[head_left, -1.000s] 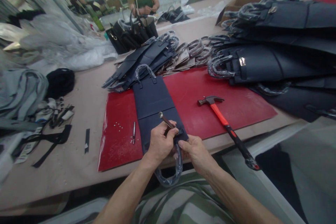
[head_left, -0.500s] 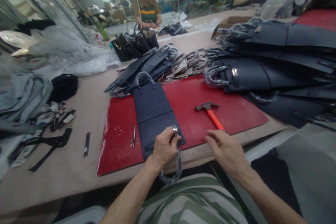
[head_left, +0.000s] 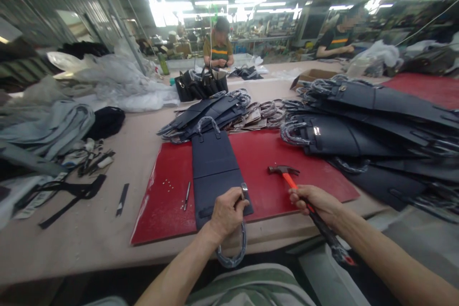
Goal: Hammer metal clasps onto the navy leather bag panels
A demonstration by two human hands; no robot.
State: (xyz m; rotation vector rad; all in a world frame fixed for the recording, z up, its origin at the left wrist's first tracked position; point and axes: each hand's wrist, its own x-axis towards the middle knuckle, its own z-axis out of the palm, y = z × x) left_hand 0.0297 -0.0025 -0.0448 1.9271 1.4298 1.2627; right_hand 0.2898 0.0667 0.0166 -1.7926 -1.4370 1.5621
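A dark navy bag panel (head_left: 215, 153) lies lengthwise across the red mat, with a plastic-wrapped handle (head_left: 208, 122) at its far end and another handle (head_left: 232, 262) hanging over the table edge. Pinched over the panel's near right corner, my left hand (head_left: 229, 208) holds a shiny metal clasp (head_left: 244, 188); how the clasp joins the panel is hidden by the fingers. My right hand (head_left: 317, 201) is closed round the handle of a claw hammer (head_left: 285, 170), whose head is over the mat to the right of the panel.
On the red mat (head_left: 158, 201) are a thin metal punch (head_left: 187, 196) and several tiny pale bits (head_left: 168, 184). Stacked bag panels (head_left: 358, 134) lie at right, more panels (head_left: 211, 110) beyond. Black straps (head_left: 77, 193) and plastic wrap (head_left: 125, 86) are at left. Two co-workers stand across the table.
My right hand has closed on the hammer's handle, which lay on the mat before. The left hand keeps its pinch at the clasp. The camera view has tilted upward.
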